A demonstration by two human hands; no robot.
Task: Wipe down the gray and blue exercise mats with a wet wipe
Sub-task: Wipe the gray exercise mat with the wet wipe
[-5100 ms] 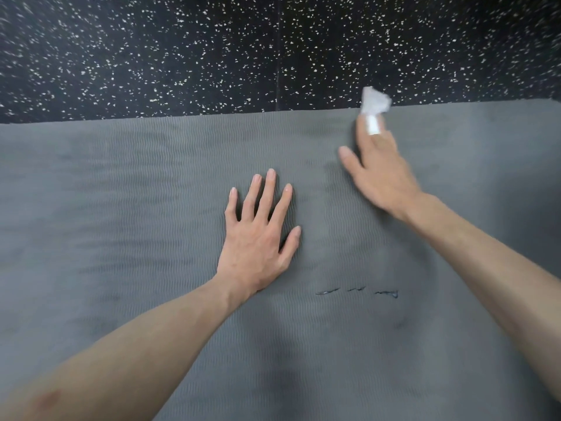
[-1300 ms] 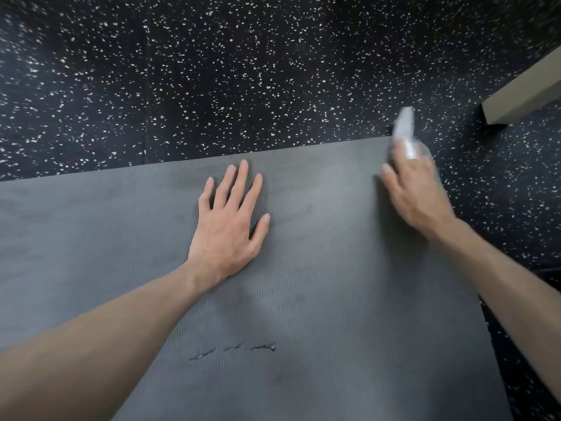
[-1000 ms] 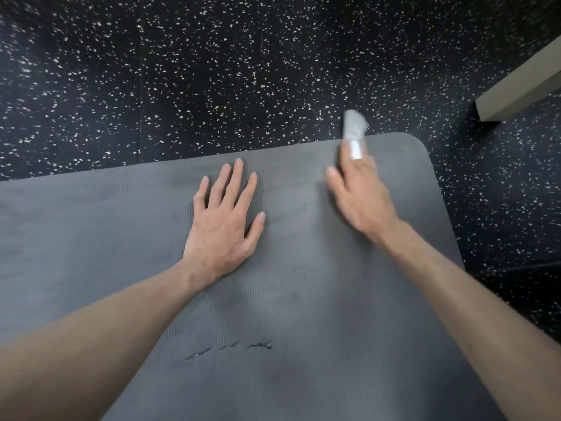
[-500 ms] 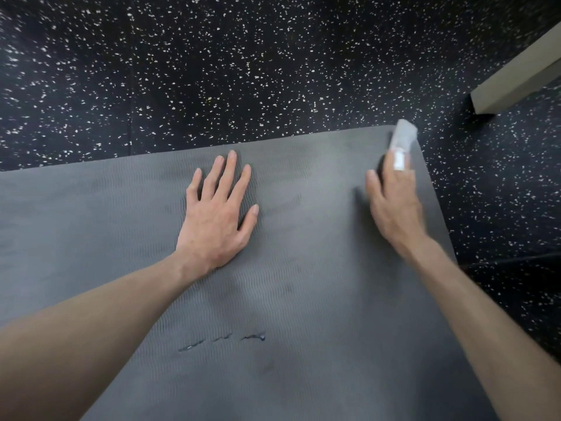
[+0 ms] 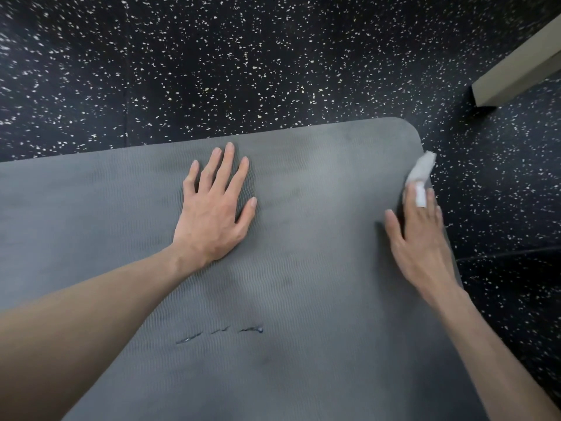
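A gray ribbed exercise mat (image 5: pixel 318 275) lies on the floor, with its rounded far right corner in view. My left hand (image 5: pixel 212 214) rests flat on it with fingers spread, near the far edge. My right hand (image 5: pixel 422 238) is at the mat's right edge, its fingers straight and pressing a white wet wipe (image 5: pixel 423 167) against that edge. The wipe sticks out past the fingertips, and a white strip lies across one finger. No blue mat is in view.
Three short dark marks (image 5: pixel 218 332) sit on the mat close to me. Black speckled rubber floor (image 5: pixel 243 71) surrounds the mat on the far and right sides. A beige block or beam (image 5: pixel 516 68) lies on the floor at the upper right.
My right hand has swept the wipe back and forth near the far right corner and now sits further right, on the mat's right edge. The left hand has stayed flat.
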